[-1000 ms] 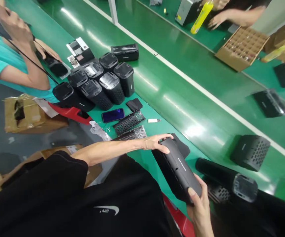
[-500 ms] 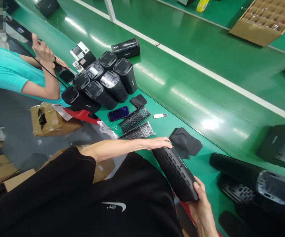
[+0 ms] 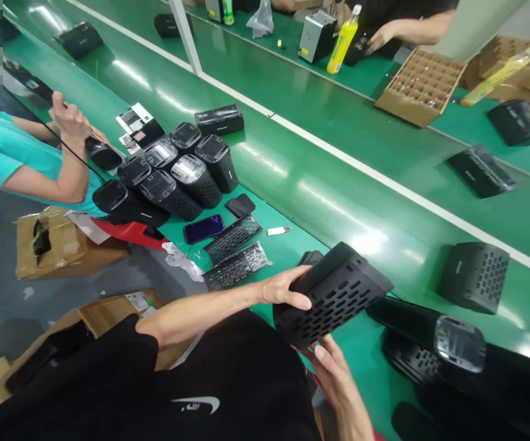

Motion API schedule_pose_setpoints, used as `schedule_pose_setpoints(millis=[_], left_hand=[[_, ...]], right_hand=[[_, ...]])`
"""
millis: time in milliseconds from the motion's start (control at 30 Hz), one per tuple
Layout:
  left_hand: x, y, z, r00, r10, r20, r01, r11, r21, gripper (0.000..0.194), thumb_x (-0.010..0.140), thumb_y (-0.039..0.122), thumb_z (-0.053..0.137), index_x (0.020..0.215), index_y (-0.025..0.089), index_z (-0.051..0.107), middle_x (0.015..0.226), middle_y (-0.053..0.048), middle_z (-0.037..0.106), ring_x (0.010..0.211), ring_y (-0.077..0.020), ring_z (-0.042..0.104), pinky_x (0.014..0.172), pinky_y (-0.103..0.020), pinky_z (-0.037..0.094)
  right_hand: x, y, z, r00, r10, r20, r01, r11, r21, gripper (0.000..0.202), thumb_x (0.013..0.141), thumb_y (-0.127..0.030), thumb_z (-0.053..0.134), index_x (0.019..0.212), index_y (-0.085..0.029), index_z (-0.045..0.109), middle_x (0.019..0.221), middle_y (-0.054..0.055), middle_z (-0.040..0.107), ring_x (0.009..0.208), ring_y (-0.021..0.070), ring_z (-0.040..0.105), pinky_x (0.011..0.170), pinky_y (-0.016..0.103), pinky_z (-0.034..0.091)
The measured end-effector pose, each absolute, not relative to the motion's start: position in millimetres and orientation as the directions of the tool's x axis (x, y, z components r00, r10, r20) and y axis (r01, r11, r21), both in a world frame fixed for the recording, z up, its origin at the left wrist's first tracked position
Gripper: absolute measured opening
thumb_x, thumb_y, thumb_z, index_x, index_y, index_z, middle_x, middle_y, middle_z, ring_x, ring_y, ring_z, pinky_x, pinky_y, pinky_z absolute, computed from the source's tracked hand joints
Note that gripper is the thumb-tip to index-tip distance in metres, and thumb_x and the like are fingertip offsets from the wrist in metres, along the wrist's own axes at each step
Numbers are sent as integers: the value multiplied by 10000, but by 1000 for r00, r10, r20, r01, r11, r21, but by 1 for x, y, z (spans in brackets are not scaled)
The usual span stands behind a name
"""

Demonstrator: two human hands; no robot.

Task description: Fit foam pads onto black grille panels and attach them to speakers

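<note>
A black speaker housing (image 3: 333, 303) with a slotted grille face is held tilted in front of my body. My left hand (image 3: 290, 289) grips its left end, thumb over the slotted face. At the lower edge, my right hand (image 3: 333, 370) has its thumb and fingers against the housing; part of those fingers is hidden. Behind it, a stack of dark cloth-like sheets (image 3: 311, 257) shows only in part. Left of my left hand lie two slotted black grille panels (image 3: 234, 237), one partly in clear wrap.
Several black speakers (image 3: 191, 171) stand at the left beside a co-worker's arm (image 3: 70, 159). A phone (image 3: 204, 229) and a white-handled cutter (image 3: 278, 231) lie on the green bench. At right are a dark cylindrical speaker (image 3: 430, 324) and a speaker (image 3: 475, 277) on the green belt.
The housing has been lifted and turned so its slotted face shows toward me. My left hand shifted round its end, and my right hand moved to the lower edge. The view has also shifted.
</note>
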State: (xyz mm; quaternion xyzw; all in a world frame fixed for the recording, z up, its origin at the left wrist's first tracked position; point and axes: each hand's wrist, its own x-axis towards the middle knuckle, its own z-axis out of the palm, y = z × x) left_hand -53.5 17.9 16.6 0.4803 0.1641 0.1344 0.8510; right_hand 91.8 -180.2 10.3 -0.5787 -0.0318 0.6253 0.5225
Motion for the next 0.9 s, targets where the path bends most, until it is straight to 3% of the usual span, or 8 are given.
schedule_pose_setpoints(millis=[67,133,233,300,400,533,767,900], left_hand=[[-57,43,33,951,202,-234,174,276,945,1045,641,601,899,1528,234,486,1463,-105,612,1362,-364,562,1134,-463,442],[-58,61,42,942,4,-336,336,-19,942,1024,597,634,908,1484,282,538,1408,-76,653,1301,-364,606,1079,-442,474],[-62,67,39,871,-125,-475,441,-227,868,1053,575,717,877,1478,297,536,1332,-90,689,1219,-377,644,997,-433,502],[-73,63,28,825,-146,-546,525,-160,836,1092,593,698,878,1522,296,468,1362,-93,664,1210,-358,641,969,-405,505],[-99,48,11,821,-66,-567,571,113,813,1031,617,607,897,1487,275,454,1287,-67,650,1115,-292,645,893,-346,504],[-121,22,3,823,166,-544,456,378,806,894,701,576,835,1431,248,436,1099,-24,581,963,-214,583,822,-313,467],[-122,6,8,840,283,-462,352,364,862,784,711,573,815,1350,235,511,1084,-22,545,976,-220,525,840,-318,432],[-125,0,11,818,327,-473,362,347,865,751,729,577,794,1338,232,523,1132,-32,553,1009,-235,528,899,-348,435]], right_hand=[[116,-178,16,303,746,-593,-539,-379,-752,889,730,-662,833,1515,-386,519,1609,92,496,1433,405,497,1099,614,454],[139,-180,22,346,770,-536,-441,-371,-817,989,722,-694,832,1582,-474,396,1669,32,413,1485,381,436,1157,588,407],[149,-191,26,240,751,-615,-348,-525,-777,1022,701,-620,879,1586,-394,422,1623,71,470,1447,377,476,1180,525,396],[140,-203,24,192,696,-692,-419,-580,-699,958,721,-595,868,1553,-359,456,1526,96,563,1344,377,577,1107,513,476],[123,-226,20,200,608,-768,-564,-570,-598,911,762,-611,819,1546,-380,416,1394,101,654,1221,374,664,987,529,558],[113,-245,23,225,599,-769,-588,-546,-597,1007,730,-600,839,1594,-373,375,1465,101,609,1347,376,581,1093,537,484],[92,-251,26,461,569,-681,-466,-498,-731,953,712,-537,855,1556,-328,465,1572,93,488,1429,380,478,1184,503,376],[84,-251,29,478,535,-697,-506,-481,-716,945,707,-553,846,1548,-332,475,1548,107,505,1398,389,512,1164,523,401]])
